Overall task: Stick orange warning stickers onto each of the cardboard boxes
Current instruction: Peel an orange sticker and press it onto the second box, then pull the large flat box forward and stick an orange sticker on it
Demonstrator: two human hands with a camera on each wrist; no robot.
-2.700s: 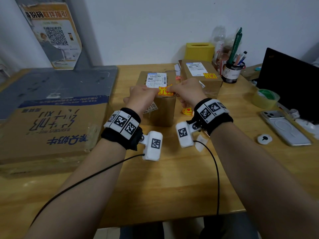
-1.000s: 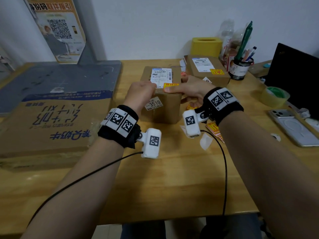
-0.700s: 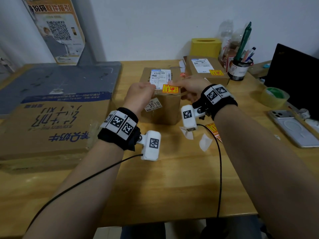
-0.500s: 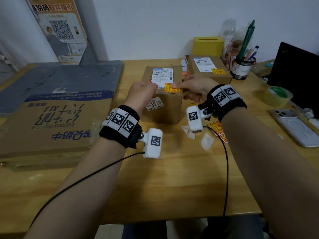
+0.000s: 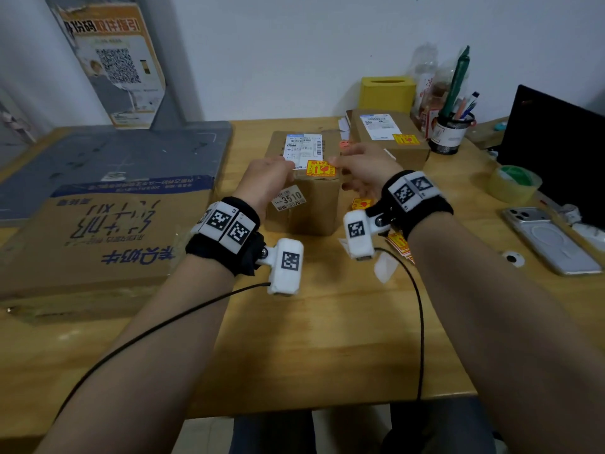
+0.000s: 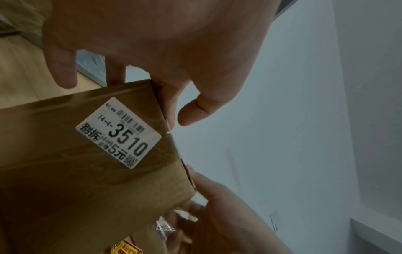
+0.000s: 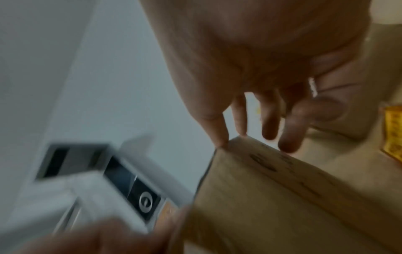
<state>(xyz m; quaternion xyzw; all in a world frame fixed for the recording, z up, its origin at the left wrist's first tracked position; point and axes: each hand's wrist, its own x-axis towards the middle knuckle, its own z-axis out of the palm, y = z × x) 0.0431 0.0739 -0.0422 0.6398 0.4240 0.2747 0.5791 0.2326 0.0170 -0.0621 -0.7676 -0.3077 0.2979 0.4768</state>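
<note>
A small cardboard box stands mid-table with a white shipping label on top. An orange warning sticker lies flat on its top near the front edge. My left hand rests its fingers on the box's top left, just left of the sticker. My right hand touches the top at the sticker's right end with straight fingertips. A second box behind carries an orange sticker. A large flat carton lies at the left.
Loose orange stickers and white backing scraps lie right of the small box. A phone, tape roll, pen cup, yellow box and dark screen crowd the right side. A grey board covers the back left.
The sticker, earlier held up at the box's front edge, now lies flat on the top. My right fingers have slid off it to its right end; the left hand stays put.
</note>
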